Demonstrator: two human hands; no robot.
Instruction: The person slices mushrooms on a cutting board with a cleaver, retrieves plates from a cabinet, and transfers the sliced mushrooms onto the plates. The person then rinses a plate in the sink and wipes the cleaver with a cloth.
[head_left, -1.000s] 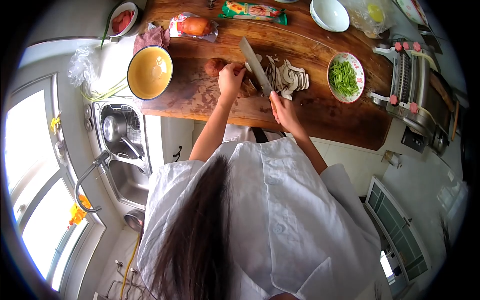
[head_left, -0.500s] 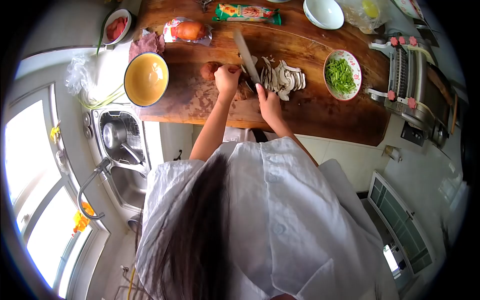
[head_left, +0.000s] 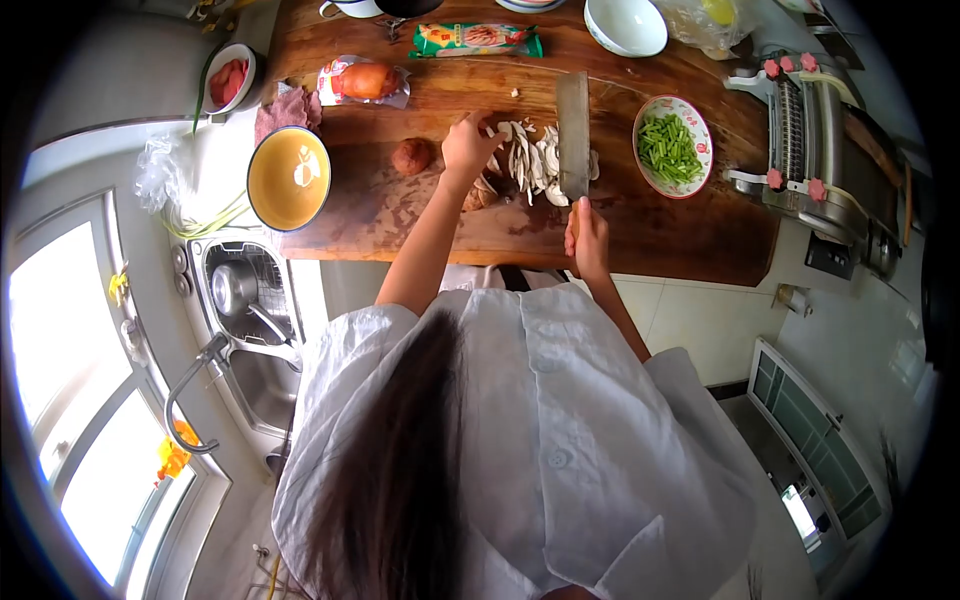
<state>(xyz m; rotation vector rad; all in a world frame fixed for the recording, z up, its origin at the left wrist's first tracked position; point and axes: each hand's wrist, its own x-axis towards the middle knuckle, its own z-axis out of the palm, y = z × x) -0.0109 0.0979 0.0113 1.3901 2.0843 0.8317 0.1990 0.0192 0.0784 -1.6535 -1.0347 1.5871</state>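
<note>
Sliced mushrooms [head_left: 535,160] lie in a loose pile on the wooden counter [head_left: 350,215]. My left hand [head_left: 470,148] is at the left edge of the pile, fingers apart and reaching towards the slices; I cannot make out whether a slice touches them. My right hand [head_left: 588,238] grips the handle of a cleaver [head_left: 573,135], whose broad blade stands over the right side of the pile and hides part of it. A round brown mushroom [head_left: 411,156] sits left of my left hand. Brown mushroom pieces [head_left: 479,193] lie just below that hand.
To the right are a bowl of chopped green vegetable [head_left: 672,148] and a metal rolling machine [head_left: 805,150]. A yellow bowl [head_left: 290,190] stands left. Behind are a packaged sausage [head_left: 365,80], a green packet [head_left: 475,40] and a white bowl [head_left: 626,25]. The sink [head_left: 265,385] is at lower left.
The cleaver has moved right, from beside my left hand to the far side of the slices. My left hand has left the round mushroom and shifted right towards the pile.
</note>
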